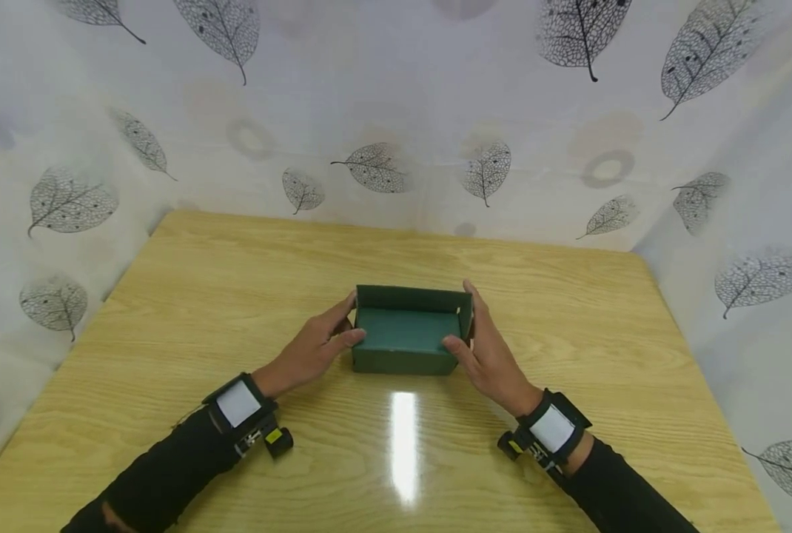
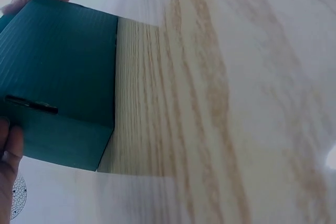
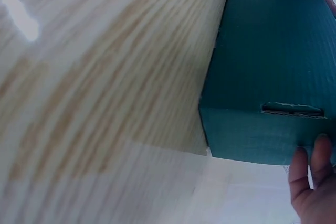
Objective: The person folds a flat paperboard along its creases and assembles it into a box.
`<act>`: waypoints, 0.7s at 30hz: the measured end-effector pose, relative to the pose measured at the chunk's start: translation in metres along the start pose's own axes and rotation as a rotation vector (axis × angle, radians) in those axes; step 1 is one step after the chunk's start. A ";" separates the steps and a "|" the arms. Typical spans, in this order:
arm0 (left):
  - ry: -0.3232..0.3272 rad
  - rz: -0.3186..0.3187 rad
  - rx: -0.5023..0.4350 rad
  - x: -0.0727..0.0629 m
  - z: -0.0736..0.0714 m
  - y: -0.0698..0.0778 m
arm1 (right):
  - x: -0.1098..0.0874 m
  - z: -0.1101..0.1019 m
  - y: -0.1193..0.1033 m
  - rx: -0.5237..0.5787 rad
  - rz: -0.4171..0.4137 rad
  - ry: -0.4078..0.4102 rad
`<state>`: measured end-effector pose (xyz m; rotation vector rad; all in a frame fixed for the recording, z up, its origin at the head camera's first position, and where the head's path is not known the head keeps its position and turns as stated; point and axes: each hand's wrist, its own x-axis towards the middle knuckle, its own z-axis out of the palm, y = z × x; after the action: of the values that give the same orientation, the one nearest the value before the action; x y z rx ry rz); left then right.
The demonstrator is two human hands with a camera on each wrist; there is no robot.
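Note:
A green cardboard box [image 1: 405,361] sits on the table with its open top showing a bare inside floor. My left hand [image 1: 316,342] holds its left end, the thumb at the near left corner and the fingers along the side. At the opposite end my right hand [image 1: 492,363] holds the box, thumb on the near right rim and fingers reaching up the right side. In the left wrist view, the box [image 2: 63,61] shows a dark slot along one edge. A similar slot appears on the box [image 3: 273,51] in the right wrist view.
The wood-grain table [image 1: 223,266] extends around the box on all sides, with a bright light reflection [image 1: 404,444] near its front. A white curtain [image 1: 423,96] printed with dark leaves hangs behind it and along both sides.

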<state>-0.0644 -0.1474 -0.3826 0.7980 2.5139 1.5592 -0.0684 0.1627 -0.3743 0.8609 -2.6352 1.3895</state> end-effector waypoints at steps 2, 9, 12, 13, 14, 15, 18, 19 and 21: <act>-0.016 -0.002 -0.002 0.001 -0.001 0.001 | -0.001 0.001 0.001 -0.036 -0.038 0.034; -0.061 -0.045 0.013 -0.001 -0.007 0.001 | -0.001 0.006 0.005 -0.147 -0.185 0.131; -0.057 -0.016 0.023 0.000 -0.010 0.003 | 0.001 0.007 0.006 -0.170 -0.264 0.164; -0.055 0.001 0.019 0.001 -0.011 0.004 | 0.002 0.007 0.006 -0.172 -0.288 0.171; -0.053 0.016 0.016 0.001 -0.011 0.003 | 0.003 0.008 0.007 -0.176 -0.315 0.180; -0.049 0.026 0.009 0.002 -0.011 0.003 | 0.004 0.008 0.007 -0.184 -0.338 0.189; -0.047 0.035 -0.020 0.003 -0.010 0.002 | 0.005 0.007 0.009 -0.204 -0.394 0.205; -0.049 0.032 -0.032 0.002 -0.010 0.001 | 0.005 0.007 0.009 -0.210 -0.403 0.204; -0.056 0.034 -0.052 0.002 -0.010 0.001 | 0.005 0.006 0.009 -0.220 -0.411 0.193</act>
<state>-0.0689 -0.1545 -0.3769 0.8694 2.4234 1.5825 -0.0761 0.1600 -0.3834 1.0952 -2.2465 1.0048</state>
